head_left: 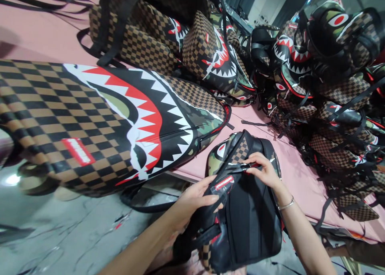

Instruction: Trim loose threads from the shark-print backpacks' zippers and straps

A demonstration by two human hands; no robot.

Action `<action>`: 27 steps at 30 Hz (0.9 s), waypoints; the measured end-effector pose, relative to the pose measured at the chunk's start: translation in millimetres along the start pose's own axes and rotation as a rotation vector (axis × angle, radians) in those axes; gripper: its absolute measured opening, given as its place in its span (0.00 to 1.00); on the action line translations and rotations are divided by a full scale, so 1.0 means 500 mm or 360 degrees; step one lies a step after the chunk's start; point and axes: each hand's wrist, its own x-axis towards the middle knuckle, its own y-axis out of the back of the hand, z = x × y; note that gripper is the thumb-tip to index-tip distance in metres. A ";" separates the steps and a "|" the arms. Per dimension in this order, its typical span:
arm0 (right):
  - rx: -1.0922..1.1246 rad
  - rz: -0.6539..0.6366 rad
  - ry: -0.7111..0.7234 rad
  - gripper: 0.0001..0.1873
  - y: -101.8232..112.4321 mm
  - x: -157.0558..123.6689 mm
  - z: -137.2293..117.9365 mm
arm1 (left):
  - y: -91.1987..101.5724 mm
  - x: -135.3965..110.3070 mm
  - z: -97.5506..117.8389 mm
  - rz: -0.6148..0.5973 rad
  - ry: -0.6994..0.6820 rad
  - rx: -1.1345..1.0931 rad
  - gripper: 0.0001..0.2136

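A black-backed backpack (249, 211) with checkered and camouflage panels stands upright in front of me, against the table edge. My left hand (200, 199) is closed around one of its padded shoulder straps (215, 205), which carries a red label (225, 182) under clear plastic. Higher up the same strap, the fingers of my right hand (263, 170) pinch a slim dark piece with a metallic glint, too small to identify. A bracelet circles my right wrist.
A large checkered shark-mouth bag (90, 122) lies at left, overhanging the pink table (192, 164). More checkered bags (135, 42) sit behind it. Backpacks are heaped (331, 106) along the right. Loose threads and scraps litter the pale floor (75, 227).
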 end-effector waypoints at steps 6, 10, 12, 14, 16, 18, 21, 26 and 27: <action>-0.0114 0.0068 0.0130 0.10 0.011 -0.037 0.033 | 0.008 0.004 -0.004 -0.0077 0.0012 -0.0042 0.27; -0.0081 -0.0017 0.0155 0.09 -0.004 -0.035 0.021 | 0.009 0.010 -0.010 -0.0122 0.0035 -0.0047 0.28; -0.0088 -0.0047 0.0184 0.09 -0.010 -0.027 0.014 | 0.005 0.008 -0.008 -0.0094 0.0028 -0.0064 0.28; -0.0098 -0.0078 0.0229 0.10 -0.013 -0.019 0.009 | -0.001 0.003 -0.004 -0.0061 0.0021 -0.0074 0.27; -0.0121 -0.0103 0.0262 0.10 -0.014 -0.014 0.007 | -0.006 -0.001 0.001 -0.0037 0.0016 -0.0074 0.26; -0.0154 -0.0121 0.0279 0.10 -0.014 -0.013 0.009 | -0.009 -0.003 0.003 -0.0030 0.0017 -0.0074 0.26; -0.0188 -0.0121 0.0302 0.10 -0.015 -0.017 0.015 | -0.009 -0.003 0.002 -0.0032 0.0025 -0.0078 0.26; -0.0203 -0.0152 0.0336 0.09 -0.013 -0.021 0.018 | -0.007 0.000 -0.004 -0.0041 0.0041 -0.0049 0.25; -0.0202 -0.0164 0.0344 0.09 -0.012 -0.020 0.017 | -0.006 0.000 -0.004 -0.0055 0.0040 -0.0042 0.25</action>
